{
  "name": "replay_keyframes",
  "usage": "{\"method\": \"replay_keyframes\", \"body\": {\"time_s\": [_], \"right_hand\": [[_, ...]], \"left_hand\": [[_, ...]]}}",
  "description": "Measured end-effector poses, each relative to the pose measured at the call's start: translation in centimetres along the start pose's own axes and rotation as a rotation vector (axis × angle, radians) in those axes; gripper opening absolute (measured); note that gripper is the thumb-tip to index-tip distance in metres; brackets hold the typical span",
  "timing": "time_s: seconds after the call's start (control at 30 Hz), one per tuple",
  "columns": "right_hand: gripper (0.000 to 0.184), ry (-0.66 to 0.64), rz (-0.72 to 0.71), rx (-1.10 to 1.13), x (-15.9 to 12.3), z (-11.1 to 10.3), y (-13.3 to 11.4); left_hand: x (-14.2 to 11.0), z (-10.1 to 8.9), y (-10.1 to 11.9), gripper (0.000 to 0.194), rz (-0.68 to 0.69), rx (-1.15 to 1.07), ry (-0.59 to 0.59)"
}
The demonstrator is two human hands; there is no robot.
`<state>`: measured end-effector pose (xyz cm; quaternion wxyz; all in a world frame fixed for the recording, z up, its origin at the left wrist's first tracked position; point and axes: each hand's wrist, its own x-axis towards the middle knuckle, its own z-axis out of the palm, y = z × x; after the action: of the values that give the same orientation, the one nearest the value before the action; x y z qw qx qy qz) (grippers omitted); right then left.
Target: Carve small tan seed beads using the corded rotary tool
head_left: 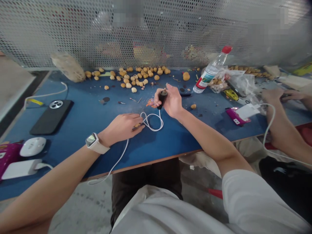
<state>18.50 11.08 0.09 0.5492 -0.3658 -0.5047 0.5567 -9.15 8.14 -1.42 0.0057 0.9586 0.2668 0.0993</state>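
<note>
- Since the white cord (152, 127) drops from its base, I read the black rotary tool (162, 98) as held upright in the right hand (170, 101), fingers (158, 94) wrapped round it.
- My view shows the left hand (120, 126) curled, pinching a small orange-handled tool (137, 126) just above the blue table (80, 120).
- Farther off, a clear plastic bag (237, 83) holds tan nuts (215, 86) beside a water bottle (211, 73).

Blue wkbench (73, 122) w/ black phone (51, 117), tan round beads (136, 78), plastic btl (211, 72).

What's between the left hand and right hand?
In the head view, a looped white cable lies between the left hand and the right hand.
</note>
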Motion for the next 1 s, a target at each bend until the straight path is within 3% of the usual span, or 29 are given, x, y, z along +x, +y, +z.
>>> {"method": "replay_keyframes", "body": {"time_s": [0.43, 0.67, 0.83, 0.93, 1.0], "right_hand": [[0.081, -0.016, -0.007, -0.011, -0.1, 0.1, 0.3], [0.077, -0.165, -0.073, -0.203, 0.9, -1.7, 3.5], [0.044, -0.327, -0.208, -0.524, 1.0, -2.7, 5.5], [0.025, -0.395, -0.259, -0.584, 0.2, -1.9, 5.9], [0.026, -0.430, -0.290, -0.586, -0.3, -1.3, 5.9]], "left_hand": [[0.0, 0.0, 0.0, 0.030, -0.004, -0.012, -0.013], [0.1, 0.3, 0.2, 0.027, -0.111, -0.049, -0.005], [0.2, 0.9, 0.1, 0.016, -0.369, -0.293, 0.197], [0.5, 1.1, -0.1, 0.032, -0.545, -0.465, 0.361], [0.7, 1.2, -0.2, 0.037, -0.575, -0.539, 0.420]]}}
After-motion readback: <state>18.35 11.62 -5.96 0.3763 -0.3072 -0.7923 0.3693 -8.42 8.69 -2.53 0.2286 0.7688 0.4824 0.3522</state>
